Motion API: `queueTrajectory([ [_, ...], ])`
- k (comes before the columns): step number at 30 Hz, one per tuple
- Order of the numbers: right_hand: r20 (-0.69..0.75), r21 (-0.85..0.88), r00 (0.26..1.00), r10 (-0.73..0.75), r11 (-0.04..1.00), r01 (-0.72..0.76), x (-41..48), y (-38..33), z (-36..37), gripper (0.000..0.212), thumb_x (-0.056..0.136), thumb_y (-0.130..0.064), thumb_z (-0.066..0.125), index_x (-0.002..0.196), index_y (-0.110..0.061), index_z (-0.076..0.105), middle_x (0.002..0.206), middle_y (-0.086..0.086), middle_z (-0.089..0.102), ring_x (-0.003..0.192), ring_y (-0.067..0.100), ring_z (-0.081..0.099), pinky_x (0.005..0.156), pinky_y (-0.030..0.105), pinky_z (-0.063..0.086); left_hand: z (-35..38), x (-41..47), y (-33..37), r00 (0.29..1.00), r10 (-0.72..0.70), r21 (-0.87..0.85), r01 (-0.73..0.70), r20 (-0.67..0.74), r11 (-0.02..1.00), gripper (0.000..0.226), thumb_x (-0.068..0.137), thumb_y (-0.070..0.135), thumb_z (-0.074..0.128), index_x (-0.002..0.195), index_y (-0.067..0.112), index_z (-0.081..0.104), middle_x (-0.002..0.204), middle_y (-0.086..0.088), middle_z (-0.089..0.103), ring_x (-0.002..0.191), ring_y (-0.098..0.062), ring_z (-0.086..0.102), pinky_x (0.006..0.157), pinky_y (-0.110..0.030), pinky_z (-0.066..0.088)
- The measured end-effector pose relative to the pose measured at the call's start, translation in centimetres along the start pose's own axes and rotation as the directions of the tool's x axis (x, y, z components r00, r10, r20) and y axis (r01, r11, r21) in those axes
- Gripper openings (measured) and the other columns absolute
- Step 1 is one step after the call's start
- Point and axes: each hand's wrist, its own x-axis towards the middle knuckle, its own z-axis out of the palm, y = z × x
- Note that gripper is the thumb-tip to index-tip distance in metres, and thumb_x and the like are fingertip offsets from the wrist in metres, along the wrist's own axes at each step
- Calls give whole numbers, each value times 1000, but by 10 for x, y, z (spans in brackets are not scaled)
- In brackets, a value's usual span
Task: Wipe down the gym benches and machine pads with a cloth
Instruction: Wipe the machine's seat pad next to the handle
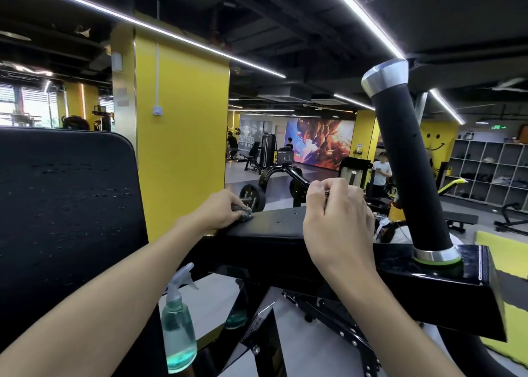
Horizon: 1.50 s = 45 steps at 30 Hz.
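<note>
My left hand point(218, 209) grips a bunched grey cloth point(243, 211) and presses it onto the left end of a black machine arm pad point(271, 223). My right hand point(338, 219) rests on the pad's right part with fingers curled over its far edge; what its fingertips touch is hidden. A large black back pad point(65, 205) with a worn, flecked surface fills the left side.
A spray bottle point(178, 322) of blue-green liquid hangs by the back pad below my left forearm. A black padded handle point(405, 159) rises from the glossy black frame point(445, 293) at right. A yellow pillar point(183, 136), benches, shelves and people stand beyond.
</note>
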Motion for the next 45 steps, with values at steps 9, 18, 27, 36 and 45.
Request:
queueTrajectory([
  [9,-12,34,1000,2,999,-2,0,1,0,32,99,-48,19,110,-31,44,117,-6,40,128,16,34,118,40,14,5,15,6,1000,3,85,-5,28,996,21,95,16,66,112,11,76,112,-6,74,98,-21,66,75,-22,43],
  [18,-31,308,996,84,949,-70,5,2,-4,54,100,-52,13,145,-29,33,146,-10,36,136,8,23,120,43,13,3,30,0,996,31,62,-36,82,997,18,93,23,70,105,12,78,95,-1,73,79,-12,57,62,-15,40],
  [27,-77,253,995,67,966,-46,9,4,2,60,98,-56,9,137,-25,42,135,-7,45,132,14,32,118,44,18,8,40,14,997,58,54,-61,45,997,15,91,24,72,97,13,79,89,2,73,82,-16,63,70,-23,45],
  [36,-106,239,993,50,971,-23,9,5,6,70,85,-59,7,132,-25,45,132,-6,48,131,13,35,118,43,18,5,41,29,991,117,36,-120,70,992,15,88,32,75,94,19,80,82,3,68,71,-10,57,65,-27,46],
  [45,-78,218,995,57,975,-39,7,1,2,31,98,-51,15,108,-35,40,112,-11,43,123,10,37,117,41,17,-1,33,40,971,210,-70,-203,110,977,12,87,31,76,95,23,81,92,4,77,87,-17,69,81,-34,54],
])
